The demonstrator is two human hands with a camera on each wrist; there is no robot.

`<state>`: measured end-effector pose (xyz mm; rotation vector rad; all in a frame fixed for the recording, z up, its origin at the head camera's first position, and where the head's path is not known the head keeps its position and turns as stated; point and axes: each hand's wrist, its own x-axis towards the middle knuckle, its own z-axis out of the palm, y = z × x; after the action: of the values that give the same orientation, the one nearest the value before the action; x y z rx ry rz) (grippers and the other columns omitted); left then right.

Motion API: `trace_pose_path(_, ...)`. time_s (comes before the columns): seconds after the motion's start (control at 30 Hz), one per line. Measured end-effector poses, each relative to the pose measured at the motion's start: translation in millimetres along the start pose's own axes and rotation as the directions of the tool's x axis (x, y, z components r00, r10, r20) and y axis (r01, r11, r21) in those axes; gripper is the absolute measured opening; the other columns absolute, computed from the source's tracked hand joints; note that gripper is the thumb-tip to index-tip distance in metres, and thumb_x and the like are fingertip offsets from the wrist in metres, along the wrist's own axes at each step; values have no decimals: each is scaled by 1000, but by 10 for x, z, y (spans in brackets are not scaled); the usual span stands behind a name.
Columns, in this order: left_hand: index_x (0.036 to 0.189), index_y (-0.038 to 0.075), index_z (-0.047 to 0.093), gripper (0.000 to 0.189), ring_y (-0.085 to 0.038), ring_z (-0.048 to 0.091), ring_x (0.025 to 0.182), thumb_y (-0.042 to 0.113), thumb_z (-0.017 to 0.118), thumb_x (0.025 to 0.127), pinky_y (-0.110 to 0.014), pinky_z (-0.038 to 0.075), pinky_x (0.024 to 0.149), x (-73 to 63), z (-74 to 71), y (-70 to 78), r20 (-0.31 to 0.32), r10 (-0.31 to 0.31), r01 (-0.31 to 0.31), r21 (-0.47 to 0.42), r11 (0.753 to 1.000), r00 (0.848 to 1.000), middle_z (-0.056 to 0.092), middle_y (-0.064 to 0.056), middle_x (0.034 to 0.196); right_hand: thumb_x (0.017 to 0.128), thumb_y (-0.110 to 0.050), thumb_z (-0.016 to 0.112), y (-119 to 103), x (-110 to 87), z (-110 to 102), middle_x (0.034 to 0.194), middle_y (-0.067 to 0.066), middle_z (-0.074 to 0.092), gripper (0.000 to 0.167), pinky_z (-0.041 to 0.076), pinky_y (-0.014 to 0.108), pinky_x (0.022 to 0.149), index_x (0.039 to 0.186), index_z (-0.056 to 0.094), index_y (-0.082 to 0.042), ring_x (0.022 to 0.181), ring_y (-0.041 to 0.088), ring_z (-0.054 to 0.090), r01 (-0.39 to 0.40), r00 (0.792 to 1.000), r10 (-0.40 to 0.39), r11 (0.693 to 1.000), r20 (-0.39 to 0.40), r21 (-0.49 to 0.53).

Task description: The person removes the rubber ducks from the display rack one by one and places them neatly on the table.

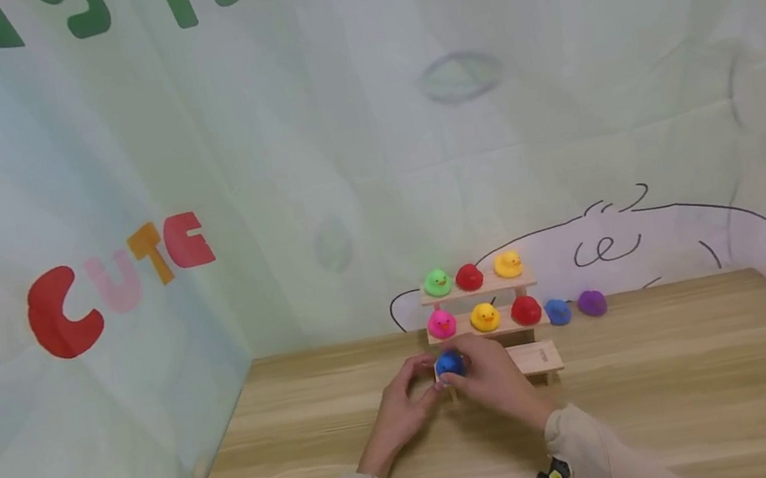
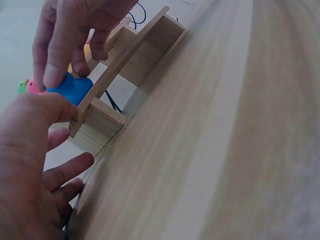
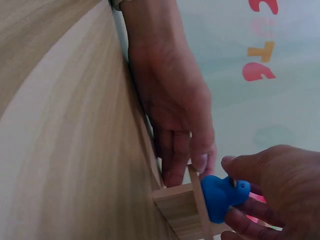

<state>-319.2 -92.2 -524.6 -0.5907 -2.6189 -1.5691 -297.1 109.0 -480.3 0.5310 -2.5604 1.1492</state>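
A blue rubber duck sits on the left end of the lowest step of a small wooden stepped shelf. My right hand pinches this duck between thumb and fingers, from its right side. At the same end of the step, my left hand holds the board's edge, thumb at the top and fingers around the end. In the left wrist view, the other fingers of that hand spread loosely below the board. Part of the lowest step is hidden behind my right hand.
Behind, the middle step carries pink, yellow and red ducks. Green, red and yellow ducks line the top. Blue and purple ducks stand on the table right of the shelf.
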Motion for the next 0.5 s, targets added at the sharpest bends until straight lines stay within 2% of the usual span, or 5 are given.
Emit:
trace_pose_path(0.1, 141, 21, 63, 42, -36, 59, 143, 33, 73, 102, -66, 34, 127, -6, 30, 3, 6, -9, 9, -4, 1000, 1000, 70, -9, 141, 90, -14, 88, 23, -46, 23, 124, 4, 77, 40, 62, 42, 100, 127, 73, -13, 113, 20, 71, -23, 1000, 23, 1000, -15, 4)
trace_pose_path(0.2, 142, 19, 63, 44, -36, 60, 142, 32, 73, 102, -67, 34, 126, -10, 44, -5, 7, -7, 7, 3, 1000, 1000, 71, -9, 140, 91, -14, 87, 31, -90, -28, 120, 1, 78, 38, 63, 34, 93, 127, 74, -13, 104, 14, 69, -11, 999, 11, 1000, -39, 22)
trace_pose_path(0.37, 143, 17, 62, 45, -36, 61, 141, 28, 72, 101, -67, 35, 125, 2, 30, -15, -2, 15, -15, 20, 1000, 1000, 72, -10, 139, 89, -11, 88, 69, -120, -163, 110, -5, 79, 34, 58, 25, 83, 122, 77, -16, 95, 9, 67, 44, 990, -42, 999, -132, 12)
trace_pose_path(0.5, 142, 15, 62, 46, -36, 62, 140, 25, 73, 99, -66, 35, 125, 13, 19, -22, -12, 21, -20, 18, 1000, 1000, 73, -10, 137, 88, -7, 88, 104, -132, -305, 109, -3, 79, 35, 60, 29, 82, 120, 77, -15, 94, 12, 69, 112, 975, -113, 994, -191, -15)
